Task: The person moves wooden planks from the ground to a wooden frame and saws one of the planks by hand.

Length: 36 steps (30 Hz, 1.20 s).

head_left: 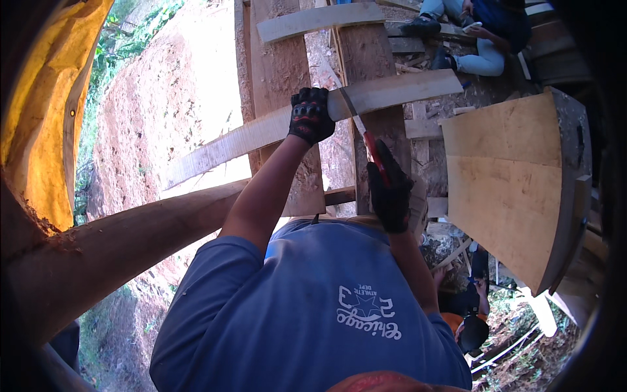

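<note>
A long pale wooden board (398, 91) lies slantwise across two wide brown planks. My left hand (311, 115), in a black padded glove, grips this board near its middle, with the fingers curled over the far edge. Just to the right, my right hand (390, 189), gloved in black too, is closed around the red handle of a handsaw (354, 112). The saw's narrow blade points away from me and crosses the board close beside my left hand. How deep the blade sits in the wood I cannot tell.
Another pale board (320, 21) lies across the planks (281, 85) farther off. A thick round log (150, 222) slants in at the left, below a yellow sheet (49, 98). At right stands a large plywood panel (506, 176). One person (483, 39) sits far right; another (467, 320) is lower right.
</note>
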### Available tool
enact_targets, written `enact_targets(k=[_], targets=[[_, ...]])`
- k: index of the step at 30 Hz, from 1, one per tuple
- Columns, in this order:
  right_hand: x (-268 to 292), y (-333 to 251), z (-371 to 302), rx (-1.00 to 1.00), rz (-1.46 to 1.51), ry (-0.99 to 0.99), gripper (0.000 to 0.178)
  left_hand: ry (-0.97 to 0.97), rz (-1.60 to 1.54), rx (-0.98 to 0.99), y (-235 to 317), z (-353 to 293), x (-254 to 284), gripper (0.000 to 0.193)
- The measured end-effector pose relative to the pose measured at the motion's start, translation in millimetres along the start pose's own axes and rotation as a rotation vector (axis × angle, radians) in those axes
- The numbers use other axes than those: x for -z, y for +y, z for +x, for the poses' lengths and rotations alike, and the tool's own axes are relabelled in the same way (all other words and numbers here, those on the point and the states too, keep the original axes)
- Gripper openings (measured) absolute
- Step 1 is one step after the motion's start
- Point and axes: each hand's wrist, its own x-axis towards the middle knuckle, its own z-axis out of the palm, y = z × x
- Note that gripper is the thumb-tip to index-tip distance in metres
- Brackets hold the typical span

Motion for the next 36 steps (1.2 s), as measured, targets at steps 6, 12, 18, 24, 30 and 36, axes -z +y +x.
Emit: enact_targets(k=[6, 12, 18, 24, 30, 36], targets=[[21, 2, -46, -0.059, 0.025, 0.005, 0.051, -0.023, 0.002, 0.026, 0, -2, 1, 0.047], [0, -8, 11, -0.032, 0.085, 0.003, 0.048, -0.128, 0.014, 0.083, 3, 2, 5, 0.052], [15, 0, -38, 0.007, -0.012, 0.071, 0.049, -0.034, 0.014, 0.009, 0, -2, 2, 0.046], [-17, -5, 10, -0.014, 0.085, 0.031, 0.047, -0.018, -0.016, 0.021, -3, -2, -3, 0.046], [8, -4, -29, 0.011, -0.029, 0.055, 0.048, -0.001, -0.014, 0.025, -5, -3, -5, 0.042], [-12, -8, 8, 0.029, 0.065, 0.084, 0.048, -0.024, -0.013, 0.026, -5, 1, -6, 0.043]])
